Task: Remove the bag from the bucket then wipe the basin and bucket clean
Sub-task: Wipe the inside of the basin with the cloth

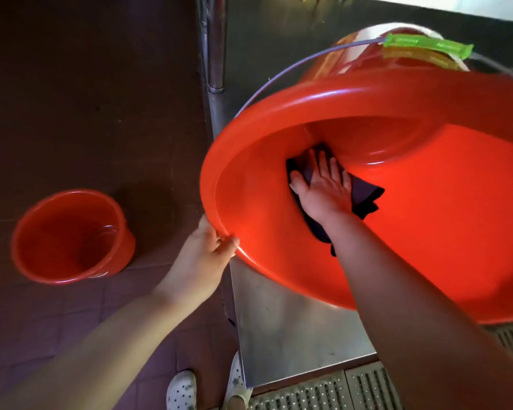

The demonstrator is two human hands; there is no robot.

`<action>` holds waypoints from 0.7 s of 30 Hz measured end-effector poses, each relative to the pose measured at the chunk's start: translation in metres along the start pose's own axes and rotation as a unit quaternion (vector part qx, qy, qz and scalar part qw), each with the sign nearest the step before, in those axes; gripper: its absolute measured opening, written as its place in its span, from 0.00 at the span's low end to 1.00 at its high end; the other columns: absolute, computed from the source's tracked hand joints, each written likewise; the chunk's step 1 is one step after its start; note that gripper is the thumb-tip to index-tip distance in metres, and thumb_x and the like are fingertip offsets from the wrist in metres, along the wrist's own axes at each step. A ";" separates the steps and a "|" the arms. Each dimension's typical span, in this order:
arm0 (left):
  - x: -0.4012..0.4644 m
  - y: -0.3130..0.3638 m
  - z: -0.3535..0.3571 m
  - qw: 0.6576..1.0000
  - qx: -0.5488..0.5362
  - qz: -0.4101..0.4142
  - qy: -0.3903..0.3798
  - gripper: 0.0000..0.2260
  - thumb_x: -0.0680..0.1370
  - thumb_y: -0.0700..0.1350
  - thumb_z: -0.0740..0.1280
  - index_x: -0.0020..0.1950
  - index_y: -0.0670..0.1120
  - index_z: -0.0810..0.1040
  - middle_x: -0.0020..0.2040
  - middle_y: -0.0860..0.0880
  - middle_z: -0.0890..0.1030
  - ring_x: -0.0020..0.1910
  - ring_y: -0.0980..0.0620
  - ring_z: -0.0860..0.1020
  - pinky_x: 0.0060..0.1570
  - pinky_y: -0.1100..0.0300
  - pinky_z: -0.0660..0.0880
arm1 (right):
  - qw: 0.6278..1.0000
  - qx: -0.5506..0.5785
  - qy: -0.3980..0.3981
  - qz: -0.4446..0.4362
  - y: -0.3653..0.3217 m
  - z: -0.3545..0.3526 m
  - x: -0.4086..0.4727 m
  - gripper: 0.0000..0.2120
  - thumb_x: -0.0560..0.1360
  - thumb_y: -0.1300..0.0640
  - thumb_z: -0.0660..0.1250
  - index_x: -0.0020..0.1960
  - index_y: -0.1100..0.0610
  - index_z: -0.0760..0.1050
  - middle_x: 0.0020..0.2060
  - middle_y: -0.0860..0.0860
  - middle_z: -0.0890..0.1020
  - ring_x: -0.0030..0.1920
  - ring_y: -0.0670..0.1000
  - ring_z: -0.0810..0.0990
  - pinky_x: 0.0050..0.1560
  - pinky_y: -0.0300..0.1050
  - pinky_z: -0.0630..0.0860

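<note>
A large red basin [427, 226] is tipped up on a steel counter, its open side facing me. My left hand [203, 255] grips its lower left rim. Inside the basin, my right hand [323, 187] presses a dark cloth [365, 193] flat against the inner wall with straight fingers. Behind the basin lies a red bucket [347, 57] on its side, with a wire handle and a green grip [427, 44]. No bag is in view.
A smaller red bucket [71, 236] stands upright on the dark tiled floor at the left. The steel counter [293, 327] has a metal leg [216, 54] behind it. Floor drain grates [323, 392] lie at the bottom right, beside my shoes [181, 390].
</note>
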State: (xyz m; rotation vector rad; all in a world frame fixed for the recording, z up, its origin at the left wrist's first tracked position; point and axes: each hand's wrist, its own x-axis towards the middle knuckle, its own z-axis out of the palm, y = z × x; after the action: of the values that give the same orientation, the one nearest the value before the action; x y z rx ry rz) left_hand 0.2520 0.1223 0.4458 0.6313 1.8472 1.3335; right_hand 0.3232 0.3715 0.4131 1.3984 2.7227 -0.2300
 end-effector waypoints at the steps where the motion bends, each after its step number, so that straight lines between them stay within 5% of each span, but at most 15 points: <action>1: -0.001 -0.001 0.001 1.000 -0.004 0.006 0.004 0.11 0.79 0.40 0.63 0.60 0.49 0.68 0.51 0.50 0.80 0.53 0.54 0.80 0.58 0.45 0.76 | 1.000 0.010 0.003 -0.005 -0.004 0.000 -0.010 0.34 0.78 0.36 0.48 0.78 0.49 0.45 0.78 0.49 0.50 0.77 0.50 0.46 0.74 0.53 0.42; 5: -0.004 0.000 0.005 0.999 -0.027 0.041 0.024 0.14 0.74 0.46 0.63 0.59 0.54 0.69 0.51 0.51 0.82 0.53 0.52 0.81 0.57 0.43 0.75 | 0.996 0.046 0.038 -0.066 -0.026 0.008 -0.085 0.35 0.76 0.35 0.45 0.77 0.49 0.42 0.77 0.49 0.52 0.77 0.51 0.49 0.74 0.51 0.45; 10: -0.006 0.006 0.004 0.997 0.015 0.068 0.039 0.11 0.78 0.40 0.64 0.57 0.49 0.67 0.46 0.44 0.79 0.49 0.43 0.80 0.52 0.39 0.75 | 0.989 0.058 0.031 -0.132 -0.030 0.014 -0.147 0.34 0.75 0.35 0.44 0.75 0.47 0.39 0.77 0.48 0.50 0.77 0.49 0.47 0.75 0.50 0.45; 17: -0.013 0.057 -0.028 0.972 0.158 0.167 0.052 0.09 0.76 0.51 0.62 0.54 0.54 0.68 0.43 0.50 0.80 0.43 0.54 0.80 0.46 0.47 0.77 | 0.994 0.057 0.036 -0.090 -0.017 0.004 -0.076 0.33 0.77 0.37 0.48 0.77 0.47 0.42 0.77 0.47 0.51 0.76 0.49 0.49 0.73 0.48 0.47; 21: -0.009 0.073 -0.041 0.968 0.149 0.186 0.075 0.09 0.76 0.51 0.65 0.54 0.54 0.70 0.42 0.53 0.80 0.43 0.58 0.80 0.44 0.56 0.78 | 0.998 0.012 0.016 -0.053 0.000 -0.002 -0.017 0.31 0.79 0.39 0.49 0.78 0.48 0.46 0.77 0.47 0.50 0.76 0.50 0.49 0.73 0.48 0.46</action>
State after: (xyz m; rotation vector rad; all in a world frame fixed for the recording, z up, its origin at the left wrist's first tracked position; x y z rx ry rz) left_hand 0.2218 0.1167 0.5241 1.1064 2.1504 1.3751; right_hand 0.3332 0.3577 0.4170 1.2742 2.8336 -0.2504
